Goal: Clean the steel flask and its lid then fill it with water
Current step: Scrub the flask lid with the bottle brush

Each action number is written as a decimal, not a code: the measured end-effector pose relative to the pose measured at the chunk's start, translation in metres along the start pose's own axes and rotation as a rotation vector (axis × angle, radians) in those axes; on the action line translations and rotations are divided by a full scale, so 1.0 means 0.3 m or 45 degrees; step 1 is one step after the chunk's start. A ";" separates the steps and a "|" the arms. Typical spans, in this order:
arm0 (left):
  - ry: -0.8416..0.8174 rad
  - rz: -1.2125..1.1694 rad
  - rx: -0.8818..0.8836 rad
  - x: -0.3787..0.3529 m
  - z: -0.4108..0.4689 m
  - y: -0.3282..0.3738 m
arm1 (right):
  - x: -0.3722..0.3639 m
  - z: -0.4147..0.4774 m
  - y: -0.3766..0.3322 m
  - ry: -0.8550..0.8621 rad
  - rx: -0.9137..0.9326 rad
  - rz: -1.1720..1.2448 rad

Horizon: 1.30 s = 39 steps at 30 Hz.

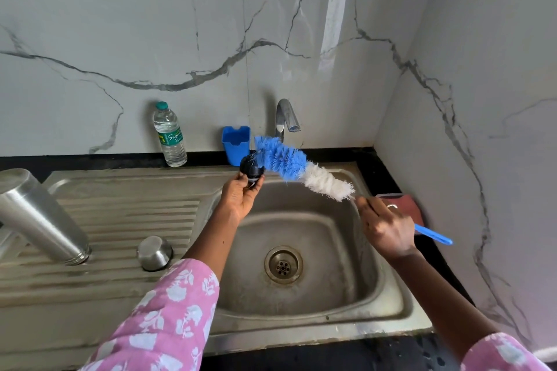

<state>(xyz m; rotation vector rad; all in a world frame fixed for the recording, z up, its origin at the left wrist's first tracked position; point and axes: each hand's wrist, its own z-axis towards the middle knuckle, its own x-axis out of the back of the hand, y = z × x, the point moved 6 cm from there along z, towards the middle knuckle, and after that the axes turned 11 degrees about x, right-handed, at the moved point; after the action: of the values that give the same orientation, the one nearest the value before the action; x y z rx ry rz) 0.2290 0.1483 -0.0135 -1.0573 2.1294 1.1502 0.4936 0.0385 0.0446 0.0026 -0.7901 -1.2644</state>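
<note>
The lid (252,171) sits pinched in your left hand (241,196) — brush (289,159) bristles touching it. Your right hand (388,229) grips the brush handle.

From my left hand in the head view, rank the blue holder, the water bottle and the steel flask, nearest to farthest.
1. The blue holder, just behind the left hand, which holds the black lid.
2. The water bottle, farther left along the back wall.
3. The steel flask, far left on the drainboard.
</note>
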 end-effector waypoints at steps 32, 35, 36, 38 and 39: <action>-0.173 -0.096 0.064 -0.001 -0.007 -0.019 | 0.001 -0.031 -0.009 -0.083 -0.163 0.024; -0.204 -0.092 0.099 -0.009 0.002 -0.018 | -0.010 -0.038 -0.001 -0.137 -0.240 0.074; -0.235 -0.094 0.099 -0.018 -0.003 -0.015 | -0.010 -0.038 0.000 -0.146 -0.261 0.086; -0.267 -0.049 0.074 -0.037 -0.027 -0.011 | -0.008 -0.034 -0.002 -0.150 -0.299 0.121; -0.255 -0.033 0.060 -0.042 -0.031 -0.012 | -0.007 -0.029 -0.004 -0.146 -0.320 0.141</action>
<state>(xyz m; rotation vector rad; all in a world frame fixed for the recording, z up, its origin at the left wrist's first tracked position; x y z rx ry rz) 0.2385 0.1441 -0.0014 -0.9058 1.9715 1.1372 0.4970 0.0362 0.0364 -0.3148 -0.7145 -1.2592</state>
